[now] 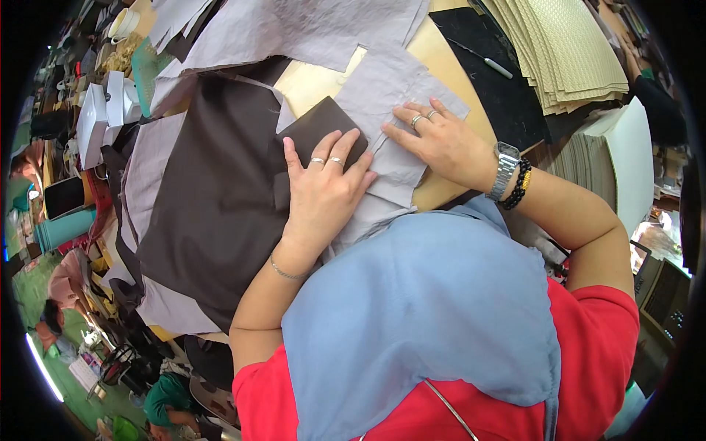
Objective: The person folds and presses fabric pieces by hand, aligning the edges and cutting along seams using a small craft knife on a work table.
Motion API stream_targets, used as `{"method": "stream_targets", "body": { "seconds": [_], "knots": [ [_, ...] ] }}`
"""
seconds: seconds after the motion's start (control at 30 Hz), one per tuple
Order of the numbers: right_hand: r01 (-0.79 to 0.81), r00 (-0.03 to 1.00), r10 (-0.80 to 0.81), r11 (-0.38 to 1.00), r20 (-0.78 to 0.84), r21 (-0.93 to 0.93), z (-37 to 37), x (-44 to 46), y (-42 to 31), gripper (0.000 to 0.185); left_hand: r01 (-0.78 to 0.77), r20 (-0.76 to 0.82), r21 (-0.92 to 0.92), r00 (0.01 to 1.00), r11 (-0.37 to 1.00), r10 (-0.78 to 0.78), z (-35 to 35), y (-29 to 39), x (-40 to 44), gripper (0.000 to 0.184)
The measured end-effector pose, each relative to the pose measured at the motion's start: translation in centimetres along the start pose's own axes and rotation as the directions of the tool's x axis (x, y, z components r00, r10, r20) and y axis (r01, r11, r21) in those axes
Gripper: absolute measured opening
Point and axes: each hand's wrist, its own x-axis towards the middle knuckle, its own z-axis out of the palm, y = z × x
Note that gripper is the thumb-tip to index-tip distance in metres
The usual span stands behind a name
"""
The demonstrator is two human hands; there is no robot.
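My left hand [323, 176] lies spread, its fingertips on a small dark brown square piece [321, 123] that rests partly over light grey fabric. Under and beside that hand, a large dark brown cloth [213, 198] spreads to the left. My right hand [447, 143] is flat with its fingers apart on a creased light grey fabric piece [382, 84], just right of the brown square. Neither hand grips anything. Part of the grey fabric is hidden beneath both hands and the blue cloth over my chest.
More grey fabric [294, 33] lies at the top. A white-handled tool [498, 68] rests on black material [478, 92]. Stacks of cream textured sheets [562, 55] and pale sheets [618, 158] stand at the right. White boxes [93, 125] are at the left; another person in green [165, 400] is lower left.
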Motion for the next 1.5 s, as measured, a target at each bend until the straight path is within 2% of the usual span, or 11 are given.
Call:
{"method": "stream_targets", "body": {
  "seconds": [0.37,0.47,0.67,0.77,0.87,0.9,1.17,1.27,1.37,1.47,1.5],
  "knots": [
    [0.036,0.996,-0.033,0.999,-0.083,0.031,0.7,-0.2,-1.2,0.045,-0.015,-0.012,0.024,1.0,1.0,0.015,0.2,0.1,-0.4,0.024],
    [0.036,0.999,-0.034,0.994,-0.026,0.101,0.9,0.0,-1.8,0.046,-0.005,-0.048,0.007,0.999,1.0,0.005,0.3,0.1,-0.6,0.025],
    [0.026,0.999,-0.023,0.996,-0.04,0.089,0.3,0.1,-2.8,0.048,0.024,0.028,-0.073,0.999,0.997,-0.022,-0.6,-0.1,-0.6,0.028],
    [0.036,0.999,-0.039,0.982,0.011,0.187,-0.3,0.4,-3.3,0.05,0.136,0.078,-0.183,0.989,0.974,-0.124,-0.3,-0.6,-0.6,0.04],
    [0.025,0.999,-0.029,0.976,0.016,0.215,-0.6,0.4,-3.5,0.055,0.165,0.091,-0.205,0.985,0.965,-0.149,-0.6,-1.3,-0.2,0.052],
    [0.033,0.999,-0.036,0.978,0.009,0.207,-0.5,0.3,-3.4,0.058,0.165,0.134,-0.204,0.981,0.965,-0.14,-0.4,-1.7,-0.2,0.062],
    [0.027,0.999,-0.036,0.962,0.029,0.271,-0.6,0.4,-3.4,0.072,0.185,0.212,-0.23,0.968,0.955,-0.136,-0.6,-2.5,-0.2,0.078],
    [-0.009,1.0,0.002,0.965,0.027,0.263,-1.5,0.7,-3.6,0.047,0.196,0.226,-0.246,0.964,0.949,-0.141,-0.5,-2.7,-0.1,0.08],
    [0.051,0.992,-0.023,0.973,-0.127,0.223,-1.2,1.5,-3.4,0.026,0.199,0.231,-0.252,0.963,0.947,-0.141,-0.5,-2.6,-0.1,0.081],
    [0.042,0.981,0.015,0.958,-0.193,0.284,-0.3,2.5,-4.0,0.008,0.194,0.225,-0.251,0.965,0.948,-0.138,-0.5,-2.5,-0.1,0.082],
    [0.028,0.983,0.041,0.93,-0.179,0.367,0.1,2.6,-4.0,0.01,0.193,0.222,-0.25,0.965,0.949,-0.138,-0.5,-2.5,-0.1,0.082]
  ]
}}
